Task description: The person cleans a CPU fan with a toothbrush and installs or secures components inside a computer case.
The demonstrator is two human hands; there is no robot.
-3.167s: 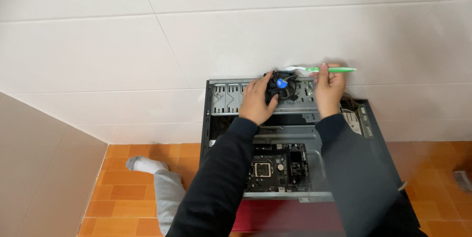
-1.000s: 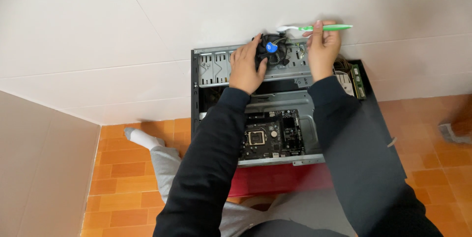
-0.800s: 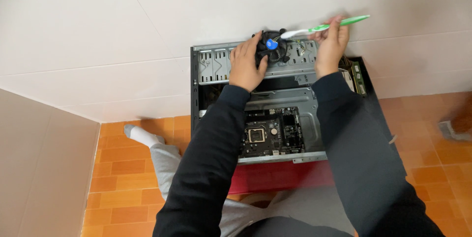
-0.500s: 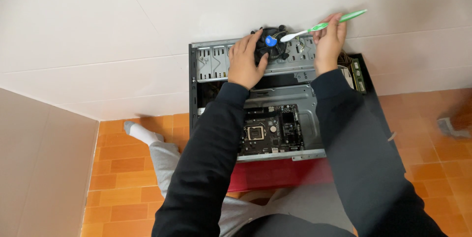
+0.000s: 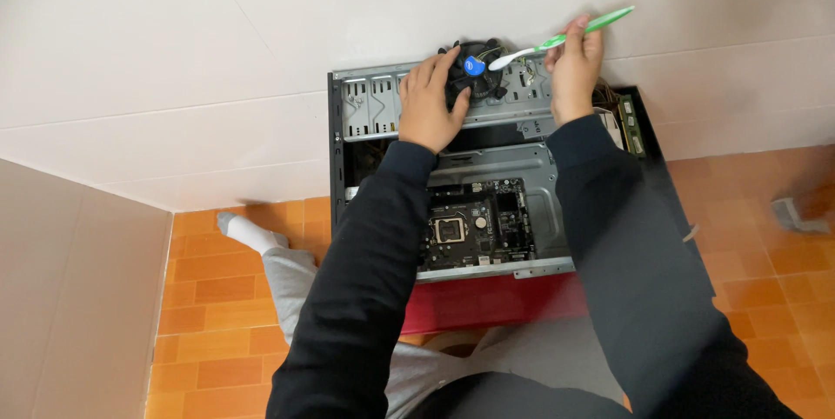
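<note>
White wall behind; left hand [image 5: 429, 102] gripping cooler fan [image 5: 474, 71]; right hand [image 5: 574, 67] pinching toothbrush [image 5: 557, 39]

Bright, even, soft daylight-type lighting, no glare. Faint shadows only under the hands at 12 o'clock. White wall [image 5: 261, 63] near clipping. Centre sharp; slight motion blur at 3 o'clock edge on floor [image 5: 783, 236]. Mild wide-angle bending at edges.

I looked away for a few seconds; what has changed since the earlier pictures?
The right hand tilted the toothbrush from level to handle-up, its head now at the fan. The left hand still grips the fan; the case is unmoved.
</note>
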